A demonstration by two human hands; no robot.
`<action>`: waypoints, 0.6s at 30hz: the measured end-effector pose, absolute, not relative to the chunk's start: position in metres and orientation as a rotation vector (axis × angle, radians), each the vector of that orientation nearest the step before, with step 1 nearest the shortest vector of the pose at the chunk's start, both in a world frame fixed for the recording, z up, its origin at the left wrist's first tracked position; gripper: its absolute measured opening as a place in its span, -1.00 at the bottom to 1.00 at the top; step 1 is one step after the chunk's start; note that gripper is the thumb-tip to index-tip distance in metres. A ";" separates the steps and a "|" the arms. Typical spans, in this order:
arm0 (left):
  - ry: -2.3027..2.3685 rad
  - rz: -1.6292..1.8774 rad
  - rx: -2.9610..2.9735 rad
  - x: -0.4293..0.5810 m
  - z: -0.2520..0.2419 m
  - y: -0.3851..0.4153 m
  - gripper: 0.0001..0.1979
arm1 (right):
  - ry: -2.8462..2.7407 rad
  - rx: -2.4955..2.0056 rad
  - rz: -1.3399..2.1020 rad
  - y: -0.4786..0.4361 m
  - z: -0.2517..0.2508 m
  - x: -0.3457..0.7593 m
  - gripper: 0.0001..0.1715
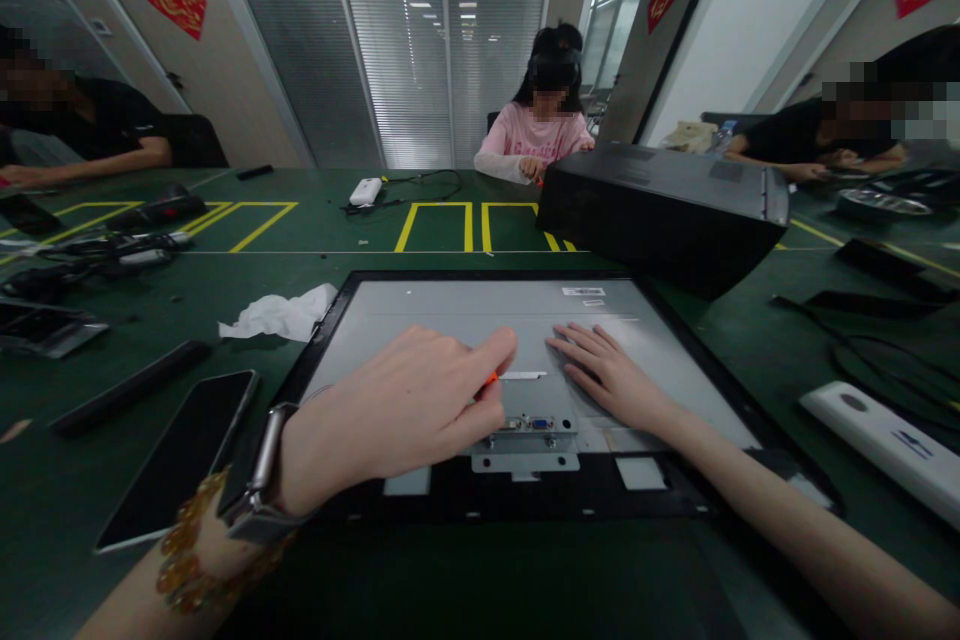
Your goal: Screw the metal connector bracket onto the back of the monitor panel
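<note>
A flat display panel point(450, 305) with a grey metal back and black frame lies on the table before me. My left hand point(427, 395) is closed over its middle, the fingers wrapped round an orange-handled tool point(491, 379). Most of that tool is hidden in the fist, so its exact kind does not show. Just below the fist, a metal bracket point(525, 462) carries a blue video port point(541, 424). My right hand point(611, 380) rests flat on the metal back, right of the bracket, with fingers spread and nothing in them.
Left of the panel are a crumpled white tissue point(281, 313), a phone point(184, 460) and a black bar point(131, 388). A large black casing point(660, 210) stands beyond, near a person in pink point(536, 135). A white device point(885, 445) and cables lie right.
</note>
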State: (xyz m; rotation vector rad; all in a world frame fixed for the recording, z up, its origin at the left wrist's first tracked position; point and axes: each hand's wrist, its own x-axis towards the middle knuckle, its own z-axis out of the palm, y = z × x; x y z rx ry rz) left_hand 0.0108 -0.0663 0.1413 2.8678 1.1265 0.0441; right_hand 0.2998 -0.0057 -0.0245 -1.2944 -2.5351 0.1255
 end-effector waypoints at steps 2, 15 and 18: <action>1.137 0.030 2.887 0.011 0.140 -0.066 -0.87 | -2.542 -1.300 0.123 -0.006 -0.024 0.299 -0.50; 1.155 0.115 2.903 0.011 0.138 -0.062 -0.69 | -2.524 -1.292 0.116 -0.004 -0.028 0.301 -0.50; 1.112 0.119 2.860 0.011 0.142 -0.065 -0.82 | -2.527 -1.289 0.118 -0.004 -0.028 0.301 -0.49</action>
